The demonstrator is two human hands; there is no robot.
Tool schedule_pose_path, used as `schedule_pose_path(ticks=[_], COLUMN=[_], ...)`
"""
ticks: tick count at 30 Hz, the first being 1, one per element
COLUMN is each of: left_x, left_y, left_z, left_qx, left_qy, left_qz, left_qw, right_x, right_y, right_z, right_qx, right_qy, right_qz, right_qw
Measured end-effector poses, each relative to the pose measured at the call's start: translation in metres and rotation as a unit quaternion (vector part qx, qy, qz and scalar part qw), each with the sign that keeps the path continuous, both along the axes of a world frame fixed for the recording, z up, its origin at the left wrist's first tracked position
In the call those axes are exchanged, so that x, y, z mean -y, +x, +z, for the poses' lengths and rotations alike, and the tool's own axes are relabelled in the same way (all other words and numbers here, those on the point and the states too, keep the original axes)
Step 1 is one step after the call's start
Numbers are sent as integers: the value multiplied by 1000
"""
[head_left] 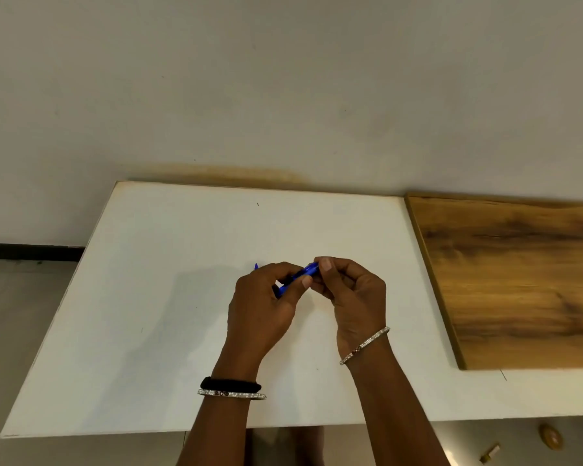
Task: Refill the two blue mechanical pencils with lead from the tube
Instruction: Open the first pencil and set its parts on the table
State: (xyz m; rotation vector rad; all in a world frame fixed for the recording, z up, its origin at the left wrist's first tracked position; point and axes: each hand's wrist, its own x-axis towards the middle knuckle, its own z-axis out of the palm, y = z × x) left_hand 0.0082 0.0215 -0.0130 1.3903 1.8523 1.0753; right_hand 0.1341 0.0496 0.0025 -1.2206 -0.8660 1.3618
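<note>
Left hand (pixel 263 307) and right hand (pixel 349 294) both pinch one blue pencil (pixel 305 272) above the table (pixel 148 297)

1. A plain off-white wall (pixel 283 79) fills the upper half of the view, lightly scuffed, with a brownish stain (pixel 229 173) just above the table's far edge.
2. A white table (pixel 148 297) stands against that wall — its top is matte and bare in most places, with a few tiny dark specks.
3. A wood-grain board (pixel 519 280) lies on the table's right part, its far edge near the wall.
4. At the left, a dark skirting strip (pixel 31 252) runs along the foot of the wall above a grey floor (pixel 14 314).
5. Soft light casts a faint shadow on the tabletop — left of centre.
6. Below the table's near edge, at the lower right, small yellowish objects (pixel 549 437) lie on the floor; what they are cannot be told.
</note>
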Motion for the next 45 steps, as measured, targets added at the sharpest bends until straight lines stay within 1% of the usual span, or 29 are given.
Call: schedule_pose_path(ticks=[4,7,8,9,11,13,15,16,18,21,23,29,32,35,36,37,39,40,41,45], left_x=[-1,0,0,0,-1,-3,-5,-5,-7,-7,-7,-6,-6,-6,-6,-6,-5,-5,-5,-5], left_y=[-5,-13,-16,-18,-21,-20,-19,-18,-17,-15,-15,-13,-12,-13,-13,-13,-12,-12,-11,-8], left_z=[-3,-4,-5,-5,-7,-8,-9,-9,-10,-9,-9,-9,-8,-8,-8,-8,-8,-7,-7,-7], left_qx=[-32,-33,-29,-24,-3,21,34,35,37,40,45,46,46,44,44,41,26,18,13,10], left_qy=[-44,-66,-73,-77,-75,-73,-69,-68,-66,-68,-69,-80,-87,-91,-92,-93,-92,-91,-90,-88], left_qz=[6,16,25,36,46,48,49,51,56,65,69,67,60,54,50,47,39,35,30,8], left_qw=[999,997,997,996,996,996,996,996,996,995,994,993,993,993,994,994,995,995,995,996], right_x=[-4,-12,-15,-18,-21,-22,-22,-22,-22,-20,-20,-24,-25,-27,-28,-28,-26,-25,-24,-24], right_y=[-7,-8,-6,-5,-2,1,5,8,12,13,11,13,16,17,17,15,10,8,7,8], right_z=[-9,-12,-13,-14,-16,-21,-25,-27,-31,-36,-37,-42,-39,-30,-27,-25,-21,-20,-20,-21], right_qx=[-17,-92,-97,-75,14,160,312,364,432,516,532,518,493,407,371,324,213,176,161,147], right_qy=[-50,-107,-107,-97,-57,-2,57,76,83,63,53,48,53,90,90,73,11,-8,-13,1], right_qz=[6,-40,-57,-68,-80,-77,-47,-24,26,80,88,90,83,-1,-11,1,73,107,130,140], right_qw=[999,989,988,990,995,984,947,928,898,851,841,849,865,909,924,943,974,979,978,979])
